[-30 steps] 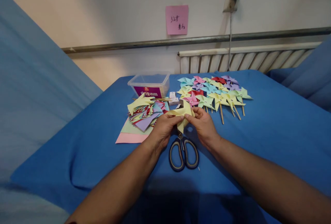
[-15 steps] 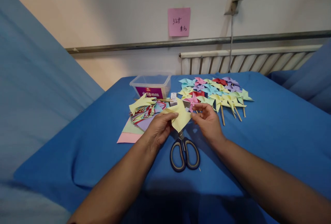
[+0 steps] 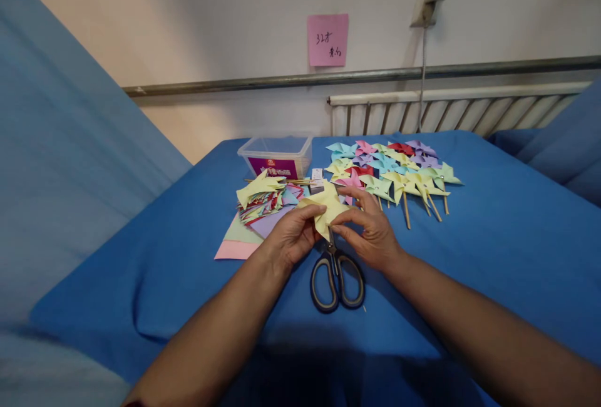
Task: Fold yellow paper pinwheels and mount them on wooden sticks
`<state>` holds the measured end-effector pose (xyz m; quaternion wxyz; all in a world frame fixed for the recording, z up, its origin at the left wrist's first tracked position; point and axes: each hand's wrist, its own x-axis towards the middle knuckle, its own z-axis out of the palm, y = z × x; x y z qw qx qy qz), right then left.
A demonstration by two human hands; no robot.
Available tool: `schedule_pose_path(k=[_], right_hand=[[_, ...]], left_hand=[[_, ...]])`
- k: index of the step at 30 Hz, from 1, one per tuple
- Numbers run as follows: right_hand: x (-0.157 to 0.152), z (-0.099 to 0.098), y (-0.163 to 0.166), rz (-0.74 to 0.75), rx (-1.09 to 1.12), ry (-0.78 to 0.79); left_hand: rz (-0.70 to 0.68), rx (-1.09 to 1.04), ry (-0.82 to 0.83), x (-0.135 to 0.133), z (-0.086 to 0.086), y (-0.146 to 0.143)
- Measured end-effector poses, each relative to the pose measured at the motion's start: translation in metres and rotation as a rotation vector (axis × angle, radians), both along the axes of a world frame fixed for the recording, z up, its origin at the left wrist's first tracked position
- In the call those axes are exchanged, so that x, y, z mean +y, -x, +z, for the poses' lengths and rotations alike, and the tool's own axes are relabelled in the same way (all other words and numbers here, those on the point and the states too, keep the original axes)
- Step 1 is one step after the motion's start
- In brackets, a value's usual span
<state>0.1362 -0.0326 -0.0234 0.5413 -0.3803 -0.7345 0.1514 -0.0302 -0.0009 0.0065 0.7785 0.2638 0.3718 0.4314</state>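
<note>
A pale yellow paper pinwheel (image 3: 330, 205) without a visible stick is held over the table between both hands. My left hand (image 3: 297, 235) pinches it from the left, thumb on top of the paper. My right hand (image 3: 369, 231) has its thumb and fingers at the pinwheel's right and lower blade, closed on the paper's edge. Directly below lie scissors (image 3: 337, 282) with dark blue and grey handles, their blades partly hidden under the paper. Left of the hands rests a stack of folded coloured paper pieces (image 3: 260, 203), a yellow one on top.
Several finished pinwheels on sticks (image 3: 407, 183) are spread at the back right. A clear plastic box (image 3: 276, 155) with a purple label stands behind the paper stack, a small box (image 3: 317, 176) beside it. Flat paper sheets (image 3: 237, 249) lie under the stack on the blue cloth (image 3: 178, 269).
My right hand has shifted slightly left and down, from the pinwheel's right tip to its lower right blade. My left hand keeps its hold. The view has moved a little.
</note>
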Motion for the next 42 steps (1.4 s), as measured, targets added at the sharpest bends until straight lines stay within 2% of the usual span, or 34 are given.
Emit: schedule_pose_path(k=[8,16,22,28,34,42], right_hand=[[0.0,0.003,-0.002,-0.009,0.11,0.128],[0.007,-0.005,-0.004,-0.041,0.188,0.252],[0.006,-0.003,-0.004,-0.057,0.144,0.212],[0.0,0.004,-0.006,-0.05,0.087,0.072],[0.007,-0.003,-0.005,-0.061,0.165,0.329],[0.011,-0.004,-0.006,-0.042,0.21,0.43]], left_hand=[[0.01,0.131,-0.163,-0.006,-0.002,-0.003],[0.021,0.23,-0.2,-0.009,0.001,-0.007],[0.013,0.215,-0.179,-0.005,-0.005,-0.006],[0.0,0.222,-0.177,-0.005,-0.005,-0.006],[-0.011,0.223,-0.179,-0.004,-0.007,-0.006],[-0.048,0.228,-0.18,-0.004,-0.011,-0.006]])
